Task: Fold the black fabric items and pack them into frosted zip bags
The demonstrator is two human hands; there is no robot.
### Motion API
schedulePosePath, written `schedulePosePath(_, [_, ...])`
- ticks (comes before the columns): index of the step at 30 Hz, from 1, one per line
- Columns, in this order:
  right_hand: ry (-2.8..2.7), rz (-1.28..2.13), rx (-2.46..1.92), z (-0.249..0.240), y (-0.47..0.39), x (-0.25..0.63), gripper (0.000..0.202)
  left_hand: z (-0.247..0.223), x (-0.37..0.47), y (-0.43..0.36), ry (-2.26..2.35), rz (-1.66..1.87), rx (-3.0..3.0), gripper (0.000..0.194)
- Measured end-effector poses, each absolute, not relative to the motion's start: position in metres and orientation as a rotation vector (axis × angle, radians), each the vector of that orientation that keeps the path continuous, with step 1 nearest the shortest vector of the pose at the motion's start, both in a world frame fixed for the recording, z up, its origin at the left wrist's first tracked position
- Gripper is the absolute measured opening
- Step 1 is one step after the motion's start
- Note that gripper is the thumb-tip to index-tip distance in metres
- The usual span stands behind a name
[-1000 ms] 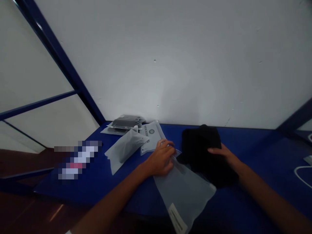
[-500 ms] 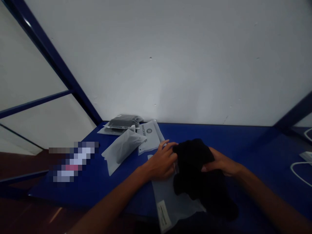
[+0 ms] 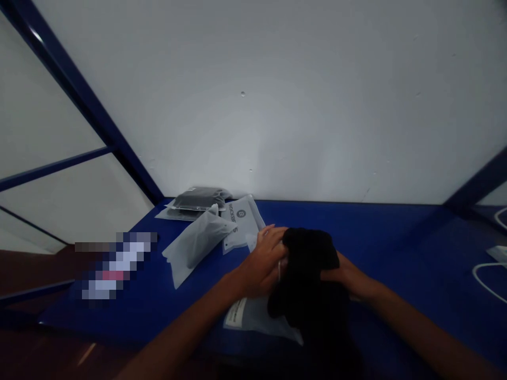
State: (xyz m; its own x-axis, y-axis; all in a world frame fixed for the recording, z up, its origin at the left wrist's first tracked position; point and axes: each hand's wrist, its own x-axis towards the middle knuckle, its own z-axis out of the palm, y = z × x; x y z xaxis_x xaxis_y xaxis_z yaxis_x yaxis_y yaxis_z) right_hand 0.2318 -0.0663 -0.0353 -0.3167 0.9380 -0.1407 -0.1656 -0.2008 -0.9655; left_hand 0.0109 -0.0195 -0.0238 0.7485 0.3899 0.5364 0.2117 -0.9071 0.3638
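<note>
A limp black cloth item (image 3: 309, 285) hangs in front of me; too dark to tell which garment it is. My right hand (image 3: 343, 277) grips its right side, the thumb lying across the front. At the cloth's left edge my left hand (image 3: 265, 261) is closed on a frosted plastic bag (image 3: 265, 314), whose pale edge shows beside the fingers. The bag lies beneath the cloth and bears a white label (image 3: 235, 312). The left fingertips are partly hidden behind the cloth. Whether the cloth's upper end is inside the bag I cannot tell.
On the blue table (image 3: 396, 237) a printed pouch (image 3: 241, 216), a crumpled frosted bag (image 3: 198, 243) and stacked bags with dark contents (image 3: 202, 198) lie at back left. A blurred-out object (image 3: 122, 266) is further left. White cables (image 3: 487, 274) run at right; a pale wall (image 3: 317, 105) stands behind.
The black cloth and my right hand have shifted slightly left. The labelled bag's lower end has moved up and left, its label turning with it.
</note>
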Motion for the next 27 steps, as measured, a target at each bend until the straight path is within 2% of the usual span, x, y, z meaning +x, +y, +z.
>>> schedulePosePath(5, [-1.490,1.514,-1.025,-0.029,-0.065,0.231,0.044,-0.012,0.006,-0.020,0.396,0.951,2.481,0.017])
schedulePosePath(9, [-1.693,1.527,-1.014,-0.024,-0.064,0.231,0.034,-0.001,0.001,-0.021,0.294,0.820,2.331,0.029])
schedulePosePath(12, [-1.778,1.610,-0.999,-0.020,-0.065,0.231,0.035,0.004,-0.001,-0.021,0.185,0.767,2.349,0.042])
schedulePosePath(15, [-1.912,1.666,-0.927,-0.013,-0.067,0.228,0.051,0.001,0.002,-0.023,0.173,0.842,2.359,0.047])
schedulePosePath(18, [-1.997,1.643,-0.858,-0.007,-0.070,0.222,0.065,-0.006,0.011,-0.029,0.209,1.013,2.357,0.038])
schedulePosePath(21, [-1.990,1.636,-0.918,-0.005,-0.072,0.218,0.058,-0.009,0.019,-0.035,0.206,1.145,2.431,0.033])
schedulePosePath(23, [-1.966,1.643,-0.960,-0.008,-0.073,0.218,0.052,-0.009,0.022,-0.038,0.212,1.170,2.549,0.022])
schedulePosePath(27, [-1.918,1.536,-1.049,-0.018,-0.073,0.219,0.061,-0.008,0.021,-0.038,0.239,1.200,2.688,0.007])
